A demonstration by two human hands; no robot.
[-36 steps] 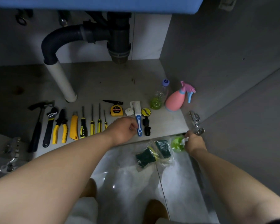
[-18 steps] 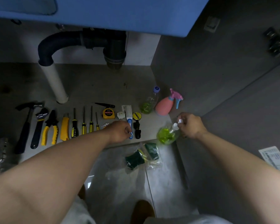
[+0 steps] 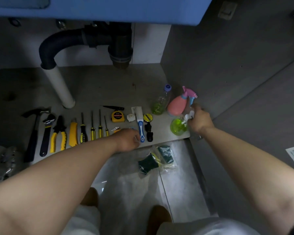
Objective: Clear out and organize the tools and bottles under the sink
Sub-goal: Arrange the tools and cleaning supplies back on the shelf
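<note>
Nearest to me, on the tiled floor just outside the cabinet, lies a packet of green sponges (image 3: 155,160), not yet put away. Past it, at the front edge of the cabinet floor (image 3: 100,85), the left hand (image 3: 127,139) rests knuckles-up against the lower end of the blue-handled brush (image 3: 140,128). Its fingers are curled, but I cannot tell whether they pinch the handle or only touch it. To the right, the right hand (image 3: 199,122) is clamped round the white trigger head of the green spray bottle (image 3: 177,127), which stands upright just in front of the pink spray bottle (image 3: 176,106). Whether its base is down yet I cannot make out. Beyond them stands a clear bottle with a purple cap (image 3: 161,102). Off to the left runs the tidy row of hammer (image 3: 33,133), pliers (image 3: 59,134), screwdrivers (image 3: 92,128) and tape measure (image 3: 117,116), with the drain pipe (image 3: 58,46) behind. I would say the step in hand is adding this bottle to the bottle group. The next move calls for seating it squarely without knocking the pink one, then letting go and fetching the sponges. A second ago the green bottle was down on the tiles beside the sponges, and half a second ago it hung near the cabinet's front edge. Now it is farther in, while the left hand has barely shifted.
</note>
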